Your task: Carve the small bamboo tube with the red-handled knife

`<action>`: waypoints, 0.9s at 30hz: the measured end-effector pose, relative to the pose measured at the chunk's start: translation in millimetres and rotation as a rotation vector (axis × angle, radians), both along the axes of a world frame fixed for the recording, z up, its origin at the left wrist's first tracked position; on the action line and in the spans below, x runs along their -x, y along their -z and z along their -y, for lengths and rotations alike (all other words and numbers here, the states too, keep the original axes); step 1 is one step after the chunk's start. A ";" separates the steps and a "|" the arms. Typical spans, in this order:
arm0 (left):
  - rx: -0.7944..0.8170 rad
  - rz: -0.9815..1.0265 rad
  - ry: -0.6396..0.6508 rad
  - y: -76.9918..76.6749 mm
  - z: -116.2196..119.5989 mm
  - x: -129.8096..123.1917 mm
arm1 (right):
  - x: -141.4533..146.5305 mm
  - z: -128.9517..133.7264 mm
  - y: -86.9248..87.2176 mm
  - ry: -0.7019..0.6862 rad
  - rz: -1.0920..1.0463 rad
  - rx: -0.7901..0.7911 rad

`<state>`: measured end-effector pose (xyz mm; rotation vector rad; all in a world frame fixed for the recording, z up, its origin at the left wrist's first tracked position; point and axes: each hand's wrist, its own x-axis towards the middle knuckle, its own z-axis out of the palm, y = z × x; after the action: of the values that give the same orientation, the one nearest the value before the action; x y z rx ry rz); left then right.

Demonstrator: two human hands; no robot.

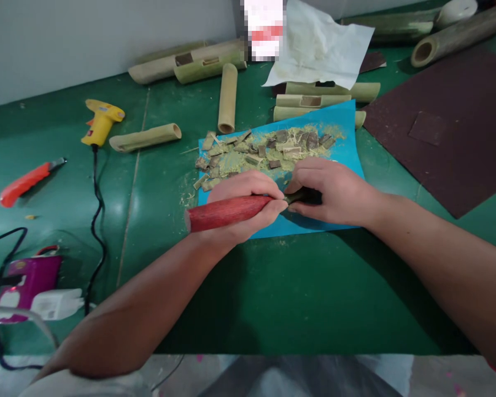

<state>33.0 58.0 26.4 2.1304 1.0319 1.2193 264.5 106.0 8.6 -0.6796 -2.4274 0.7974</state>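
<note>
My left hand (243, 186) is closed around the red wooden handle (225, 213) of a tool whose kind I cannot make out. The butt end of the handle points left, toward my forearm. From its right end a narrow dark shank runs to my right hand (337, 190), whose thumb and fingers are closed on that part. The far tip of the tool is hidden by my right fingers. Both hands are over a blue sheet (345, 160), just in front of scattered bamboo chips (275, 164) and yellowish sawdust.
Bamboo tubes, one short (228, 99) and one slanted (146, 138), lie behind with several more. On the left are a yellow glue gun (101, 121) with cord, a red-orange utility knife (27, 182) and a magenta power strip (31, 281). Brown sandpaper (458, 149) lies right.
</note>
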 end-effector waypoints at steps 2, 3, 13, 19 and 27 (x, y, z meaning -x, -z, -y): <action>-0.009 -0.030 0.015 -2.4 0.6 -3.3 | 0.1 -0.1 0.5 -0.005 -0.005 -0.003; -0.029 -0.031 0.009 -2.5 0.6 -4.4 | 0.1 -0.1 0.6 -0.005 -0.005 -0.006; -0.149 0.098 -0.060 7.5 -1.1 5.1 | 2.2 0.8 -1.9 0.014 0.027 -0.031; -0.179 0.101 -0.100 10.7 0.6 7.0 | 2.8 0.7 -2.5 0.010 0.025 -0.034; -0.197 0.150 -0.143 22.8 -1.5 12.9 | 1.3 0.4 -1.0 0.004 -0.002 -0.027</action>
<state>20.1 59.4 3.6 2.0995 1.0504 1.5824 263.2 105.6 9.6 -0.6728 -2.4304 0.7627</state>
